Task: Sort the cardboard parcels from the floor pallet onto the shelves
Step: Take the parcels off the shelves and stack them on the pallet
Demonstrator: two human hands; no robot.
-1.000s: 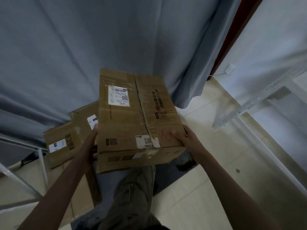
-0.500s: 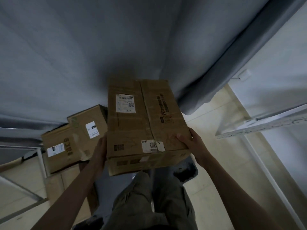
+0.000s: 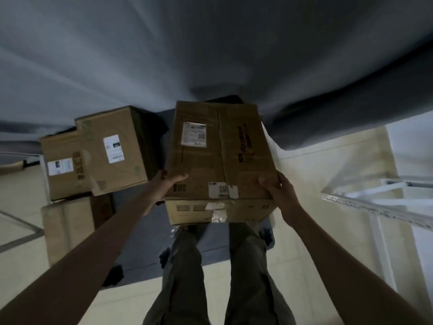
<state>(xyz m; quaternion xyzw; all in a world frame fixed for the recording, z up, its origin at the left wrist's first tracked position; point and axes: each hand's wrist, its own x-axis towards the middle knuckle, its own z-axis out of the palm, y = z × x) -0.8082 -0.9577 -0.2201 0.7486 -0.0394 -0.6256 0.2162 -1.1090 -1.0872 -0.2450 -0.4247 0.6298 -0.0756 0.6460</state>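
Observation:
I carry a taped cardboard parcel point(image 3: 218, 158) with a white label in front of me, above my legs. My left hand point(image 3: 167, 184) grips its near-left corner, thumb on top. At the near-right corner my right hand point(image 3: 278, 195) holds the edge, fingers curled over it. Two more labelled cardboard parcels point(image 3: 112, 151) point(image 3: 62, 165) stand at the left on the dark floor pallet point(image 3: 140, 231), with a flatter parcel point(image 3: 65, 228) in front of them.
A grey curtain point(image 3: 187, 55) hangs across the whole back. The white metal frame of a shelf point(image 3: 365, 202) stands at the right on the pale tiled floor point(image 3: 328, 165). Another thin metal frame point(image 3: 21, 233) shows at the left edge.
The view has tilted down and swung, so my legs and the pallet now show. The parcel stays held in both hands and sits lower and further right in view.

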